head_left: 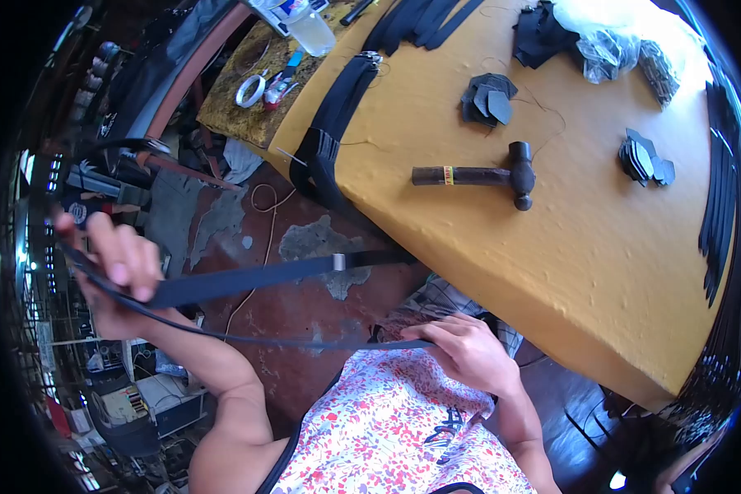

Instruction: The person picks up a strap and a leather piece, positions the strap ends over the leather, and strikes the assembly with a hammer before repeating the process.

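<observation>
My left hand is raised at the far left, its fingers closed around a long black strap. One run of the strap carries a small silver metal piece and extends toward the table's edge. A thinner-looking run crosses lower down to my right hand, which grips it in front of my torso. Some blur covers my left fingertips. Nearest on the table lies a hammer with a dark handle.
The yellow-covered table holds piles of dark cut pieces, a bundle of black straps over its left edge and more strips at right. A roll of white tape and a bottle sit on a side surface.
</observation>
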`<state>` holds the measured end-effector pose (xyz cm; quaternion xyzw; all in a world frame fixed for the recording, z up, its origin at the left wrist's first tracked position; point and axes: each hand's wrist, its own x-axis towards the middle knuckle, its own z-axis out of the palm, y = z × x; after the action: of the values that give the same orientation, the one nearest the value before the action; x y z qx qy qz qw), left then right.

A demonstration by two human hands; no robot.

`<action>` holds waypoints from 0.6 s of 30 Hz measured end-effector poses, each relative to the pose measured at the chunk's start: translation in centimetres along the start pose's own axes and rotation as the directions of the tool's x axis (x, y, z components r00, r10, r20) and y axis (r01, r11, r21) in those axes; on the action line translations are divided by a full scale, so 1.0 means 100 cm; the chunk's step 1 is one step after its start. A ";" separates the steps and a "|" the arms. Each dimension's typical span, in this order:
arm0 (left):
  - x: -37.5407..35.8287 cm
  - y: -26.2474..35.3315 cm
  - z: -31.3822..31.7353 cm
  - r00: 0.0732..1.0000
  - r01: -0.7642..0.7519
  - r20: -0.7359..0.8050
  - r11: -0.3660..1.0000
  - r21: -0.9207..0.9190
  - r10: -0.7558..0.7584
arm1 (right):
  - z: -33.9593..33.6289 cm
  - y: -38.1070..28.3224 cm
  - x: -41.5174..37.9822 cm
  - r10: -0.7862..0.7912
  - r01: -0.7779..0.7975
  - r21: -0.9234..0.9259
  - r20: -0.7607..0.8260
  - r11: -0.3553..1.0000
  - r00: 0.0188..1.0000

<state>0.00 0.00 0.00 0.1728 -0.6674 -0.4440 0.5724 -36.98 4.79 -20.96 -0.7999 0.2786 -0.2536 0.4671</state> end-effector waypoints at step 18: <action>0.059 -0.148 -0.077 0.885 0.448 -0.305 0.824 0.347 -0.353 | 0.063 0.042 0.110 0.242 -0.130 0.380 -0.265 0.916 0.933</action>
<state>1.31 -15.51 -8.41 0.4749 -0.6233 -0.3830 0.4892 -25.79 -0.58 -25.86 -0.6221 0.3727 -0.3748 0.5776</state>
